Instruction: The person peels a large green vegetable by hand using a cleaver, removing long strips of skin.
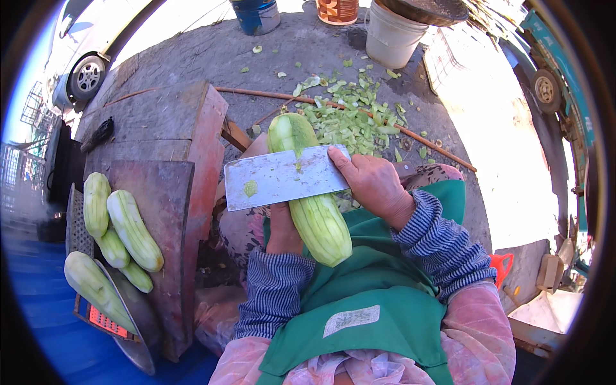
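My right hand point(375, 184) is closed on a wide cleaver point(273, 174), the thumb laid on its flat face. The blade lies across a large pale green gourd point(323, 232), with bits of green skin stuck to the metal. Long peeled strips mark the gourd's near part, while darker skin shows on its far end. Beneath the blade, my left hand point(283, 232) supports the gourd from the left side; its fingers are mostly hidden by the cleaver and the gourd. The gourd is held tilted above my lap, over a green apron point(372, 327).
Several peeled gourds point(133, 230) lie on a worn wooden table point(176, 212) at left, one in a metal pan point(142, 321). Green peelings point(350, 115) litter the ground ahead, beside a long thin pole point(443, 153). Farther off stand a white bucket point(393, 40) and a blue bucket point(256, 16).
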Available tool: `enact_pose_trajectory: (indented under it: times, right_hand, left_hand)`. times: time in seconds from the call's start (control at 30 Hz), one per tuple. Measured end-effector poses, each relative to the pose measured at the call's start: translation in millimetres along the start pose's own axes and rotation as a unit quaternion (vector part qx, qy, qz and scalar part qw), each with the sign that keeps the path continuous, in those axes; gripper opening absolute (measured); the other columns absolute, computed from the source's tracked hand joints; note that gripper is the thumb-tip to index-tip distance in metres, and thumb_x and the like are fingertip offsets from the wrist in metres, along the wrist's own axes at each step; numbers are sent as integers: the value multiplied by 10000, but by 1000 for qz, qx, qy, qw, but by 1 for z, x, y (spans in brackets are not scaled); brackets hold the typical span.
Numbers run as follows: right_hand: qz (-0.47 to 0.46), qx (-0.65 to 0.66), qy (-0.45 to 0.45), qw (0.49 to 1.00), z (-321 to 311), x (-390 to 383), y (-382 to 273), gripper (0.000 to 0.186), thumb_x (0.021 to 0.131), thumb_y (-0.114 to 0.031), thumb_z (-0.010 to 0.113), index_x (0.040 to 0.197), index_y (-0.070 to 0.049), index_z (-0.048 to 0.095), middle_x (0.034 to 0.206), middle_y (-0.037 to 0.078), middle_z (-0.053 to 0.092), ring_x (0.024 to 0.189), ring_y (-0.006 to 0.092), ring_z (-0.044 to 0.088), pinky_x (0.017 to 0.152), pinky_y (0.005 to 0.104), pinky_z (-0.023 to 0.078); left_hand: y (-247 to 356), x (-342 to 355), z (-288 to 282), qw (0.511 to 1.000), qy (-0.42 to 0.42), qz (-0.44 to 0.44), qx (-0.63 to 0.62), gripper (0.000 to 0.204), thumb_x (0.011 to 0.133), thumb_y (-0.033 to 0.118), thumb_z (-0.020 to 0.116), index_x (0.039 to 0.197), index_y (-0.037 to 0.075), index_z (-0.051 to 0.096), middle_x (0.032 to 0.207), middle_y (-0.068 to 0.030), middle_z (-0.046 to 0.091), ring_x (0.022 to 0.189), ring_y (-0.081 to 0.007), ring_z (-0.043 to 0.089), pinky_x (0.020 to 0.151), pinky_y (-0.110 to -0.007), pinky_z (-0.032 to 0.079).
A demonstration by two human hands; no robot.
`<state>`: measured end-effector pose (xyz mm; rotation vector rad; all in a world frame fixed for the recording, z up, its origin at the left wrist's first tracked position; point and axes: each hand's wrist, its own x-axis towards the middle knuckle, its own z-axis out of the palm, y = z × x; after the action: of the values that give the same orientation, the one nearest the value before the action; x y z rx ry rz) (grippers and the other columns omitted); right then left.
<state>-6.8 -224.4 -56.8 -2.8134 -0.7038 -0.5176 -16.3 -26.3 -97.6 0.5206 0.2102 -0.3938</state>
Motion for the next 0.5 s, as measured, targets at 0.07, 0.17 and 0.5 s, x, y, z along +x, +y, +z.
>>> enact_pose_trajectory:
  times: [0.07,0.17,0.5]
  right_hand:
    - [8,-6,0,1000,2,1,4,566,857,-76,619,1418,-79,540,748,60,540,655,230,612,576,376,510]
    - [9,2,16,1000,9,1,11,555,861,-73,619,1411,-85,544,752,60,543,671,230,623,587,376,515]
    - [110,46,-34,992,15,-4,48,549,839,-44,628,1380,-112,565,874,92,663,803,288,686,690,418,551]
  left_hand:
    - [2,0,2,1000,5,-9,4,608,1002,535,540,1393,69,526,1286,-116,650,1142,-266,654,969,-429,562]
    - [3,-1,8,998,24,-29,-49,515,1003,418,558,1380,68,535,1288,-133,645,1116,-272,666,935,-426,580]
    - [15,0,-1,990,-15,-126,-53,473,890,267,594,1265,-21,581,1050,-182,715,886,-314,726,785,-433,623]
